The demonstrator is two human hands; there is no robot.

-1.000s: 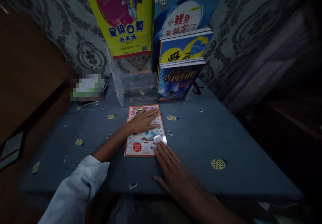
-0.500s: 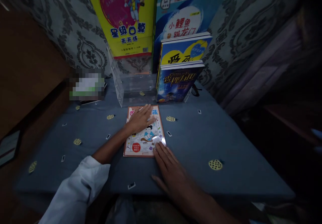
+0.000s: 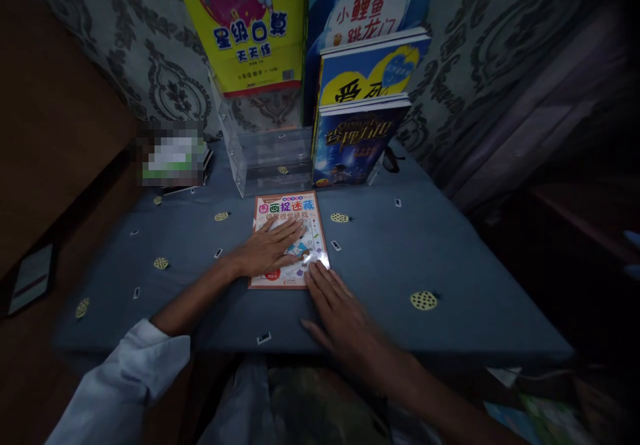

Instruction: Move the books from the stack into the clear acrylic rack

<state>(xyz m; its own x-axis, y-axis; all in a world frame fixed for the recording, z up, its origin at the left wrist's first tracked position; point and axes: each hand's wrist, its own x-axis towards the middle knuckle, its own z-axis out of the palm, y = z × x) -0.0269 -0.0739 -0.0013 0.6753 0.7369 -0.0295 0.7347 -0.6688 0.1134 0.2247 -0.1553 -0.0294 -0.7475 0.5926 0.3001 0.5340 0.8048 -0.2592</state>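
Observation:
A thin book (image 3: 287, 208) with an orange-bordered, illustrated cover lies flat on the blue-grey tablecloth (image 3: 380, 251). My left hand (image 3: 267, 248) rests flat across the middle of its cover, fingers stretched out, hiding part of the picture. At the book's lower right corner, my right hand (image 3: 340, 305) lies with its fingertips on the edge, fingers straight and thumb apart. Just behind the book stands a clear acrylic book rack (image 3: 237, 158). It holds a yellow book (image 3: 255, 51), a blue-green book (image 3: 365, 5), a blue and yellow book (image 3: 370, 75) and a dark blue book (image 3: 355, 141).
A small stack with a blurred top (image 3: 175, 158) sits at the table's back left. Dark glasses or a strap (image 3: 393, 160) lie behind the rack's right side. A tablet-like object (image 3: 31, 279) is beyond the left edge. Patterned wallpaper (image 3: 475, 51) rises behind.
My left hand has slid down the cover toward me, uncovering the title. My right hand stays at the lower right corner. The view has tilted slightly downward.

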